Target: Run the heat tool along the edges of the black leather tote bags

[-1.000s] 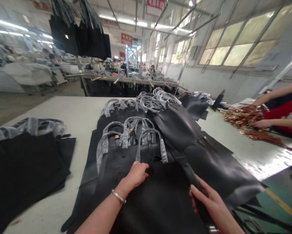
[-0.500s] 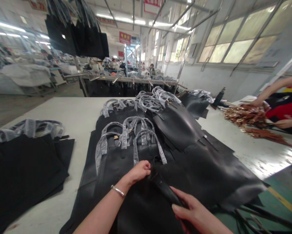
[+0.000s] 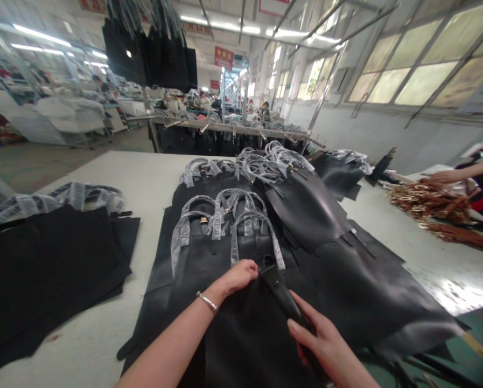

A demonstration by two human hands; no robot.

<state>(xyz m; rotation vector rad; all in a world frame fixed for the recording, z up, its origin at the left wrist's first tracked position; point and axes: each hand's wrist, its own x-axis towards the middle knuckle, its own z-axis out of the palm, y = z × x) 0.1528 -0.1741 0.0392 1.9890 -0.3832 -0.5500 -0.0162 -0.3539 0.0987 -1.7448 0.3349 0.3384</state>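
My right hand (image 3: 320, 331) is wrapped round a folded black leather strap (image 3: 282, 295), which slants up and left toward my other hand. At the strap's far end my left hand (image 3: 243, 274), with a silver bangle on the wrist, is closed in a pinch; what lies between its fingertips is hidden. Both hands are over a black leather bag (image 3: 237, 334) on the stack. Just beyond, another black bag (image 3: 201, 253) lies flat, its handles (image 3: 221, 215) wrapped in clear plastic, with gold-coloured hardware between them.
More black bags (image 3: 309, 210) are piled to the right and behind on the pale table (image 3: 99, 172). A separate stack of black bags (image 3: 63, 264) lies at left. Another person's hand (image 3: 447, 177) touches brown straps with gold buckles (image 3: 431, 202). Bags hang overhead (image 3: 152, 54).
The view has turned slightly left, so everything sits further right. Both hands keep almost the same pose, with the strap still in my right hand. The other person's arm has shifted over the brown straps.
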